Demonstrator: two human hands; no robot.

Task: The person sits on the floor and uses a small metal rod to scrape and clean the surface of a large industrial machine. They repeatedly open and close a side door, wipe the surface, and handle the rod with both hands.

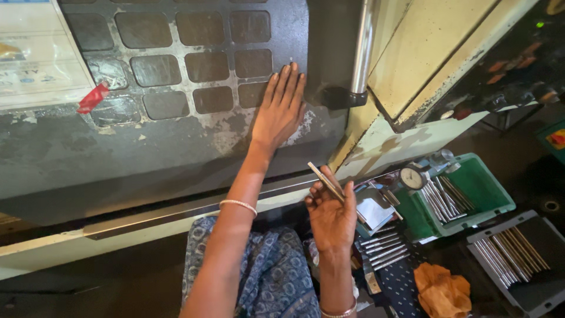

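**A:** From the head camera, what signs or labels can you make out?

**B:** A white rectangular sheet (35, 53) is stuck at the upper left of the grey machine door (118, 153), with small coloured marks on it, too blurred to describe further. Just below its lower right corner sits a red scrap of tape (93, 98), tilted. At the far right edge there is a green box with a yellow and red patch (554, 139), mostly cut off.

**A:** And the hands?

**B:** The left hand (281, 109) lies flat and open, palm against the door, fingers together and pointing up, beside the grid of dark square panes (194, 65) and close to the metal handle bar (363, 47). The right hand (332, 215) is palm up, its fingers curled around a thin metal rod (325, 181).

**A:** Which way does the rod run?

**B:** Its long axis is diagonal: the free end points up and to the left, toward the door, and the lower end disappears behind the fingers. It is held above the lap, just left of the trays.

**A:** What is around it?

**B:** A green tray (488, 188) holds more rods and a dial gauge (413, 177). A grey tray (529, 282) at the lower right holds another row of rods, all lying diagonally. An orange cloth (441, 291) lies between them, lower down.
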